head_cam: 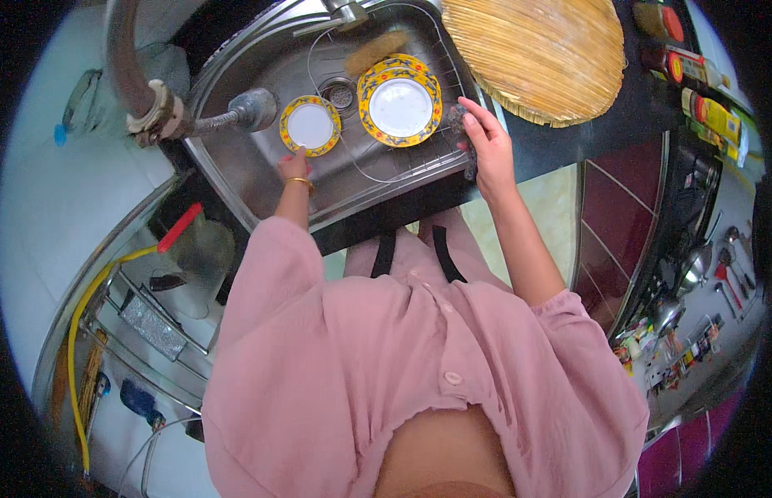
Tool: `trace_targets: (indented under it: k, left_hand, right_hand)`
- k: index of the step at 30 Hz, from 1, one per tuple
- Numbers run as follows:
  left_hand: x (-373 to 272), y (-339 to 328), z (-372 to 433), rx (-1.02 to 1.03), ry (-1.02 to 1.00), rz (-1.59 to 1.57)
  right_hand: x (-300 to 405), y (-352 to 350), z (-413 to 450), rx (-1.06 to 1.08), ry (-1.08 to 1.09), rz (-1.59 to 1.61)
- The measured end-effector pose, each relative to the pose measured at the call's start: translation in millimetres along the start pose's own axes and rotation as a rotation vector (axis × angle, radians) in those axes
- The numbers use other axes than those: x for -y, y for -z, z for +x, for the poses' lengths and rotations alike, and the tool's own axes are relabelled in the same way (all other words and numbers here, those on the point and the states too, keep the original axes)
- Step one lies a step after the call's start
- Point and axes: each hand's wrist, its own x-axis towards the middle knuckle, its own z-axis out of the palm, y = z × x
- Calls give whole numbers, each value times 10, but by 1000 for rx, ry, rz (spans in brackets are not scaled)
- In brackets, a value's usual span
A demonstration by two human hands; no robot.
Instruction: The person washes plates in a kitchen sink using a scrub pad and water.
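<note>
My left hand (295,167) grips the near rim of a small white plate (310,126) with a patterned yellow border, held over the stainless steel sink (252,177). To its right, a stack of larger plates (401,108) with the same yellow border sits on the right side of the sink, by the wire rack (449,75). At the sink's right edge my right hand (489,146) holds a dark grey scouring pad (458,121), partly hidden by the fingers. Behind the plates lies a brown fibrous scrubber (376,52). The drain strainer (340,94) shows between the plates.
A metal faucet (345,14) stands at the back of the sink, and a flexible spout (252,111) reaches in from the left. On the dark counter (541,146) lies a round slatted mat (538,56). Bottles and packets (712,118) line the far right.
</note>
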Motion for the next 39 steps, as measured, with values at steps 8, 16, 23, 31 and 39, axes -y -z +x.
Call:
trace_targets:
  k: [8,16,23,31,39]
  left_hand:
    - [-126,-340,-122,-86,93,-20]
    - [-162,-271,-64,-128,146,38]
    - [-265,-187,-182,31,-60,-260]
    - [-371,55,-88,156,-51,-388]
    - [-565,853,-876,203,-340,-478]
  right_hand:
    - [-157,108,-91,-99,-25,35]
    - [-166,94,-54,-91,-26,40]
    - [-148,84,-61,-58,-7,-14]
    - [-9,-21,-77,-4,12,-16]
    - [-17,-311,-73,223,-50,123]
